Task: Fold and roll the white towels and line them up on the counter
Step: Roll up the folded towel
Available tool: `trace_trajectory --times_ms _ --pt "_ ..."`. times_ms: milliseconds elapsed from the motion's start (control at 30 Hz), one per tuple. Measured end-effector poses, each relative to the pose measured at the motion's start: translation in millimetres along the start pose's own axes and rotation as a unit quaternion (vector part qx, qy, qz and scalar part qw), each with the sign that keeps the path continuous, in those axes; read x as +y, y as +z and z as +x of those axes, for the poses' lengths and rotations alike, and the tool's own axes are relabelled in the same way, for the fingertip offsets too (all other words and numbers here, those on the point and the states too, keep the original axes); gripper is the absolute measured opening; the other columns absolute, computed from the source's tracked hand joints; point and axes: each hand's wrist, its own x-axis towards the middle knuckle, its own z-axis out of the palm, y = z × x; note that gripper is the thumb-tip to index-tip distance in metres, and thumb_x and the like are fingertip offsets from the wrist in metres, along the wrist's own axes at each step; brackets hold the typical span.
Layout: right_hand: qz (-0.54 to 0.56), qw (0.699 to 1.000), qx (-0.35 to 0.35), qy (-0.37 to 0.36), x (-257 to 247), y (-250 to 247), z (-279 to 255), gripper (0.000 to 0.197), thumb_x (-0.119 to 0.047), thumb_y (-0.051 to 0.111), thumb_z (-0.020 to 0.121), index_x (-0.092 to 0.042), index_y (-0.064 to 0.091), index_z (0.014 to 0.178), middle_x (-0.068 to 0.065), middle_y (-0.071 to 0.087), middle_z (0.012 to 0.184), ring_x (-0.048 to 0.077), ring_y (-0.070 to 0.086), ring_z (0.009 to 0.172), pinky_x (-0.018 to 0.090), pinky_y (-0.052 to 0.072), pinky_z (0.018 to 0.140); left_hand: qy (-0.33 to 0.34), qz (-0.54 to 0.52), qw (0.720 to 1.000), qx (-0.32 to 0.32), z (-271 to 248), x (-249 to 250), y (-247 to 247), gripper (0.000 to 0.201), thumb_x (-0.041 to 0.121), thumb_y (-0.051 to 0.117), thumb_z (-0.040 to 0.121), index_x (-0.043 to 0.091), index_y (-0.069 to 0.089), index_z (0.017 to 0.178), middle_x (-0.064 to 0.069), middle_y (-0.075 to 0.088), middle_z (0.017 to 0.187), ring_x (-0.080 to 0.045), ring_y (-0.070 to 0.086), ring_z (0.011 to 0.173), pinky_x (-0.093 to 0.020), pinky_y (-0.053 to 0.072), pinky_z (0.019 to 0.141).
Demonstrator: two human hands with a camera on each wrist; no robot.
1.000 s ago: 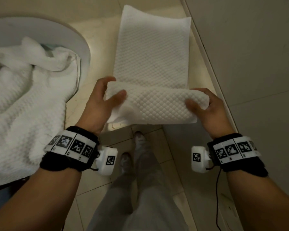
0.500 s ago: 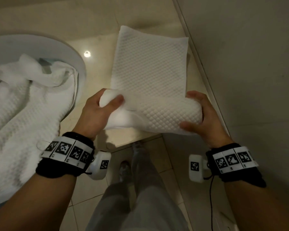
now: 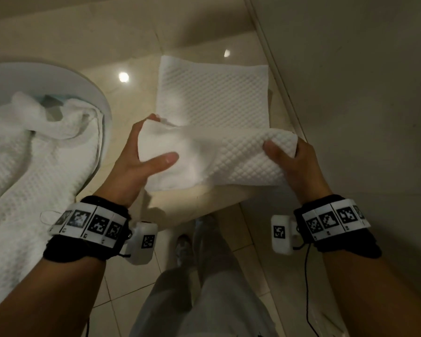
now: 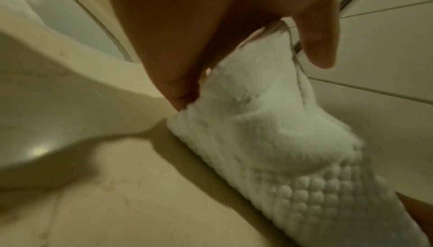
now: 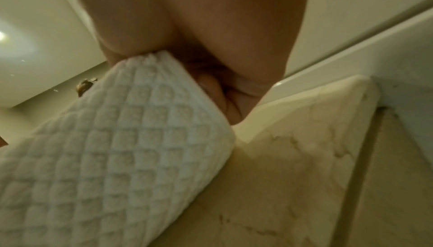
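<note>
A white waffle-textured towel (image 3: 213, 98) lies folded into a long strip on the beige counter (image 3: 131, 117), its near end rolled into a thick roll (image 3: 216, 161). My left hand (image 3: 141, 156) grips the roll's left end, thumb on top. My right hand (image 3: 289, 156) grips the right end, thumb over the cloth. In the left wrist view the towel roll (image 4: 269, 139) sits under my fingers (image 4: 316, 37). The right wrist view shows the roll (image 5: 105, 158) held against my palm.
A white basin (image 3: 58, 79) at the left holds a heap of loose white towels (image 3: 22, 166) that spills over the counter's front. A wall (image 3: 350, 81) runs close along the right side. Below the counter edge are tiled floor and my legs (image 3: 204, 300).
Both hands have rolled the towel's near end further away from me, so the roll is thicker and the flat part beyond it is shorter. The head view has tilted.
</note>
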Motion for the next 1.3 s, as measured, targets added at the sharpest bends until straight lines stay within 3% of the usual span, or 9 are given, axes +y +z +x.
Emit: trace_trajectory --times_ms 200,333,400,500,700,800,1000,1133,1300 --pt "0.025 0.998 -0.016 0.058 -7.6 0.3 13.6 0.032 -0.034 0.067 0.092 -0.015 0.065 0.117 -0.008 0.071 0.101 -0.008 0.068 0.081 0.011 0.053 0.064 0.023 0.048 0.998 0.033 10.0 1.3 3.1 0.063 0.037 0.081 0.068 0.041 0.056 0.127 0.015 0.068 0.121 -0.009 0.066 0.112 -0.031 0.057 0.086" --pt "0.007 0.997 -0.076 0.023 -1.9 -10.7 16.5 0.082 -0.059 0.081 0.060 -0.020 0.057 0.127 -0.005 0.067 0.121 0.009 0.066 0.109 0.029 0.057 0.084 -0.016 0.077 0.992 0.104 21.0 5.4 7.7 0.043 0.055 0.073 0.073 0.039 0.067 0.113 0.013 0.075 0.113 -0.009 0.070 0.107 -0.031 0.057 0.086" --pt "-0.004 0.992 -0.123 -0.027 -1.3 -18.5 17.5 0.102 -0.054 0.088 0.049 -0.019 0.048 0.136 -0.003 0.057 0.131 0.015 0.059 0.119 0.035 0.056 0.091 -0.031 0.094 0.987 0.129 27.0 6.9 9.7 0.024 0.053 0.070 0.086 0.036 0.070 0.104 0.011 0.076 0.104 -0.012 0.071 0.101 -0.029 0.057 0.079" --pt "-0.078 0.977 -0.173 -0.093 -1.1 -21.3 21.4 0.113 -0.033 0.092 0.052 -0.027 0.032 0.148 -0.011 0.043 0.142 0.003 0.045 0.131 0.019 0.044 0.102 -0.065 0.110 0.978 0.162 33.6 9.0 12.7 0.018 0.047 0.062 0.096 0.032 0.070 0.090 0.011 0.073 0.095 -0.013 0.070 0.095 -0.028 0.054 0.074" --pt "-0.022 0.995 -0.093 -0.042 -1.1 -11.4 33.7 0.054 -0.022 0.080 0.075 -0.022 0.057 0.124 -0.013 0.063 0.114 -0.001 0.063 0.100 0.019 0.055 0.077 -0.089 0.035 0.987 0.127 40.5 12.5 11.7 0.043 0.043 0.069 0.089 0.022 0.065 0.126 0.005 0.072 0.122 -0.013 0.068 0.112 -0.025 0.055 0.085" --pt "0.003 0.996 -0.081 -0.023 -2.4 -6.1 41.2 0.036 -0.014 0.074 0.087 -0.020 0.058 0.119 -0.009 0.067 0.111 0.002 0.066 0.099 0.023 0.056 0.081 -0.034 -0.022 0.996 0.082 39.7 15.0 11.3 0.052 0.007 0.059 0.096 0.024 0.046 0.143 0.013 0.056 0.132 -0.004 0.059 0.118 -0.016 0.052 0.086" --pt "0.029 0.999 -0.014 0.034 -0.5 -1.4 53.9 0.022 -0.025 0.065 0.094 -0.025 0.061 0.116 -0.004 0.068 0.114 0.012 0.066 0.106 0.039 0.055 0.093 0.016 0.039 0.996 -0.081 37.5 13.2 -5.7 0.094 0.009 0.082 0.068 0.030 0.039 0.148 0.013 0.057 0.135 -0.010 0.056 0.127 -0.024 0.050 0.096" --pt "0.027 0.999 -0.037 0.012 -6.2 -4.8 53.1 0.042 -0.035 0.064 0.083 -0.023 0.055 0.123 -0.008 0.063 0.117 0.001 0.063 0.103 0.027 0.054 0.085 0.020 0.095 0.995 -0.012 47.4 21.0 -4.1 0.081 0.035 0.084 0.062 0.029 0.055 0.137 0.013 0.066 0.126 -0.007 0.063 0.118 -0.020 0.054 0.086" --pt "0.051 0.990 -0.130 -0.026 -1.5 -20.7 53.6 0.104 -0.058 0.086 0.052 -0.028 0.038 0.139 -0.004 0.051 0.139 0.008 0.054 0.127 0.024 0.052 0.095 -0.014 0.073 0.995 0.065 63.0 29.0 7.7 0.033 0.036 0.080 0.080 0.032 0.071 0.111 0.010 0.077 0.108 -0.008 0.072 0.102 -0.020 0.057 0.076"
